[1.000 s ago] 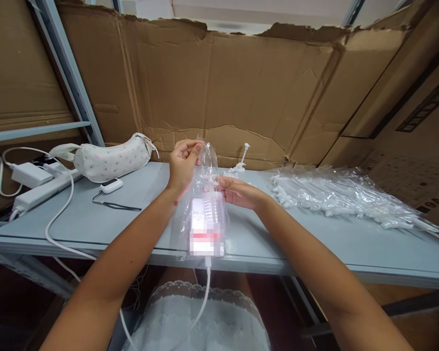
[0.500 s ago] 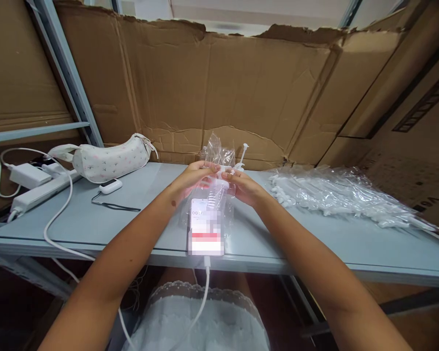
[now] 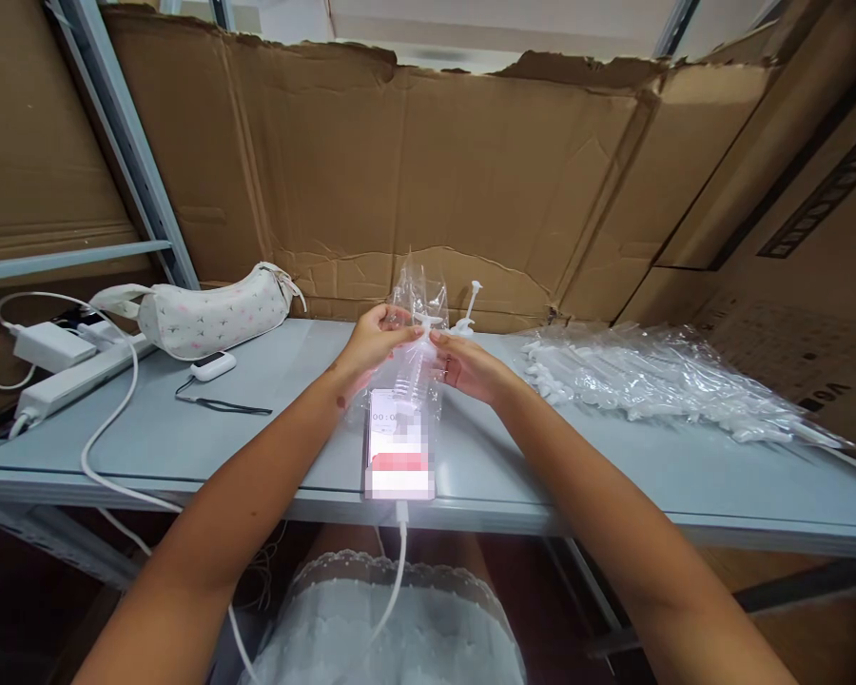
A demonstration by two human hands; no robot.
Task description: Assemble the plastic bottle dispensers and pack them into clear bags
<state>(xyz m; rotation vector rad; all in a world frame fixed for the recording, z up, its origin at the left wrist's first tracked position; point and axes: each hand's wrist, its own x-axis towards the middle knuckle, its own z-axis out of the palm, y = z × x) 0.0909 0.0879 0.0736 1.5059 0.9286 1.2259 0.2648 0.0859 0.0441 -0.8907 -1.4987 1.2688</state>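
Both of my hands pinch a clear plastic bag with a white plastic part inside, above the middle of the grey table. My left hand (image 3: 379, 344) grips the clear bag (image 3: 420, 295) from the left, thumb toward the centre. My right hand (image 3: 471, 363) closes on it from the right, its thumb close to the left one. Under the bag's lower end lies a phone (image 3: 399, 466) with a lit screen and a white cable plugged in. Just behind my right hand, a small white plastic piece (image 3: 475, 297) with a thin stem stands on the table.
Wrapped white parts (image 3: 656, 381) lie in a pile on the right of the table (image 3: 271, 457). To the left are a patterned white pouch (image 3: 218, 314), a small white device (image 3: 213, 366) with a strap, and a power strip (image 3: 78, 381). Cardboard (image 3: 428, 181) stands behind.
The bag and the white part in it have shifted slightly left and turned more upright. My thumbs stay close together on it. The view has moved a little.
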